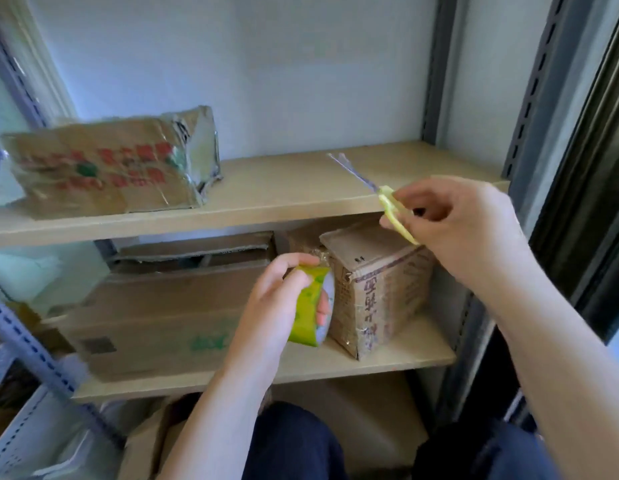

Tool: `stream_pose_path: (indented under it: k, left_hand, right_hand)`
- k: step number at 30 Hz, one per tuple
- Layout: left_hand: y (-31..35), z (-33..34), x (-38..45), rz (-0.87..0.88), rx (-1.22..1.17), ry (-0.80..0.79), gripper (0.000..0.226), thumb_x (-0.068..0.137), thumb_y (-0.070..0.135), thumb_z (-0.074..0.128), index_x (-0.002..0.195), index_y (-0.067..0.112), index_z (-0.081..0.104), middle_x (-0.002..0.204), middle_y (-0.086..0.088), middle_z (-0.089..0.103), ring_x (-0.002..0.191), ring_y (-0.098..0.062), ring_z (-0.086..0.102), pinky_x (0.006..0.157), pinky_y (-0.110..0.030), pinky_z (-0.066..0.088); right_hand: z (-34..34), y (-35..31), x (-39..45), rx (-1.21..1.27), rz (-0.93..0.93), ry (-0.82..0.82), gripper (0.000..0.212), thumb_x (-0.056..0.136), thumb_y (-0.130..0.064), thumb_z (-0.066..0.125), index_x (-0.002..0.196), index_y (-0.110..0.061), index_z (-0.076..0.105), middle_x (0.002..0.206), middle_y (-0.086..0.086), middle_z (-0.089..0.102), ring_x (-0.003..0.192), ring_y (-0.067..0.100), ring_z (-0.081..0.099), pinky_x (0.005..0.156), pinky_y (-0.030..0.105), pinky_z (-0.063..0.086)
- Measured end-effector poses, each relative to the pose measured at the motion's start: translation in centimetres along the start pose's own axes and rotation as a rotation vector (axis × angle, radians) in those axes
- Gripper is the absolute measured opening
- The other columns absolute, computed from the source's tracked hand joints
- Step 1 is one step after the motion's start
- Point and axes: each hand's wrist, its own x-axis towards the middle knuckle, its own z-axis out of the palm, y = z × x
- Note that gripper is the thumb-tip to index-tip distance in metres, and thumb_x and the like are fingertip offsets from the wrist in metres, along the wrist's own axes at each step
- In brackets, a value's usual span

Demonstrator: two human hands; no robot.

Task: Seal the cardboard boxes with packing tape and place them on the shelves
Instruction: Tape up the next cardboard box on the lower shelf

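My left hand point(277, 299) grips a roll of packing tape point(310, 304) with a yellow-green wrapper, held in front of the lower shelf point(422, 355). My right hand point(457, 223) holds scissors point(387, 202) by their yellow-green handles, blades pointing up and left over the upper shelf point(284, 192). A worn cardboard box with red print point(107, 164) lies on the upper shelf at the left. On the lower shelf stand a small upright taped box point(381, 289) and a large flat box with green print point(155, 320).
Grey slotted metal uprights point(436, 64) frame the shelving at both sides. Another cardboard box point(353, 420) sits on the floor under the lower shelf, next to my knees point(294, 445). A dark window frame point(599, 168) runs along the right.
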Motion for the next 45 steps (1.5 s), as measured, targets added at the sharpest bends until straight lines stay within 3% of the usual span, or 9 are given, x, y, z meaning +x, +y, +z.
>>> stream_pose_path:
  k: [4,9,13,16,27,32,36,43,45]
  left_hand:
    - [3.3,0.0,-0.4,0.047,-0.045,-0.060,0.025,0.096,0.001,0.040,0.110,0.009,0.060,0.060,-0.013,0.059,0.051,-0.022,0.053,0.052,-0.025,0.047]
    - [4.9,-0.2,-0.3,0.052,-0.067,-0.087,0.029,0.095,-0.002,0.037,0.112,0.009,0.058,0.062,-0.013,0.062,0.051,-0.021,0.057,0.054,-0.026,0.048]
    - [5.0,-1.0,0.0,0.072,-0.059,-0.092,0.028,0.096,0.000,0.040,0.112,0.014,0.058,0.065,-0.011,0.065,0.058,-0.021,0.060,0.065,-0.032,0.049]
    - [4.8,-1.3,0.5,0.083,-0.034,-0.075,0.027,0.096,0.002,0.041,0.112,0.015,0.058,0.067,-0.010,0.067,0.062,-0.021,0.062,0.073,-0.037,0.050]
    - [4.5,-1.2,1.4,-0.070,-0.148,-0.114,0.027,0.100,-0.002,0.043,0.126,0.004,0.048,0.068,-0.012,0.065,0.060,-0.021,0.061,0.063,-0.031,0.052]
    - [3.9,-1.7,2.9,-0.148,-0.202,-0.048,0.077,0.100,0.001,0.051,0.158,0.015,0.002,0.065,-0.010,0.069,0.060,-0.021,0.064,0.059,-0.031,0.056]
    - [3.1,-1.2,3.9,-0.240,-0.163,0.053,0.015,0.103,0.017,0.051,0.108,0.016,0.038,0.065,-0.011,0.063,0.052,-0.019,0.058,0.061,-0.036,0.056]
    - [2.2,-1.0,7.0,-0.177,0.015,0.193,0.027,0.105,0.032,0.045,0.107,0.005,0.046,0.055,-0.004,0.066,0.040,-0.015,0.058,0.044,-0.024,0.049]
    - [1.8,-0.7,7.9,-0.164,-0.003,0.199,0.026,0.105,0.029,0.045,0.108,0.003,0.046,0.053,-0.005,0.065,0.041,-0.017,0.057,0.047,-0.027,0.050]
  right_hand:
    - [1.5,-0.9,9.4,-0.338,-0.030,-0.072,0.017,0.092,-0.023,0.068,0.106,-0.018,0.075,0.097,0.006,0.070,0.085,0.026,0.065,0.075,0.031,0.054]
    - [4.0,-0.4,13.6,-0.653,0.028,-0.386,0.021,0.098,-0.019,0.055,0.107,-0.008,0.070,0.105,0.012,0.067,0.100,0.031,0.063,0.078,0.032,0.050]
    - [3.5,-2.6,10.1,-0.368,-0.129,-0.179,0.034,0.095,-0.047,0.056,0.101,-0.017,0.071,0.098,0.000,0.070,0.091,0.020,0.063,0.077,0.030,0.048]
    - [3.2,-5.8,6.0,-0.155,-0.175,-0.423,0.037,0.078,-0.068,0.061,0.091,-0.035,0.072,0.083,-0.017,0.069,0.079,-0.002,0.063,0.068,0.016,0.046]
    - [6.9,-5.7,5.9,-0.221,-0.232,-0.411,0.010,0.077,-0.031,0.082,0.071,-0.026,0.076,0.062,-0.013,0.066,0.057,-0.007,0.057,0.053,0.007,0.041]
    - [7.5,-5.6,6.3,-0.214,-0.275,-0.379,0.007,0.079,-0.021,0.079,0.073,-0.024,0.077,0.063,-0.014,0.066,0.059,-0.006,0.058,0.056,0.006,0.041]
    - [8.2,-6.0,7.4,-0.161,-0.281,-0.263,0.005,0.083,-0.019,0.075,0.079,-0.019,0.077,0.070,-0.011,0.069,0.065,-0.001,0.060,0.060,0.003,0.041]
    - [10.5,-5.2,10.1,-0.188,-0.244,-0.259,0.003,0.084,-0.018,0.074,0.081,-0.017,0.075,0.071,-0.006,0.068,0.063,0.005,0.058,0.056,0.006,0.040]
    - [11.4,-4.9,10.1,-0.254,-0.261,-0.266,0.003,0.085,-0.019,0.073,0.084,-0.016,0.073,0.078,-0.002,0.069,0.074,0.015,0.064,0.068,0.022,0.052]
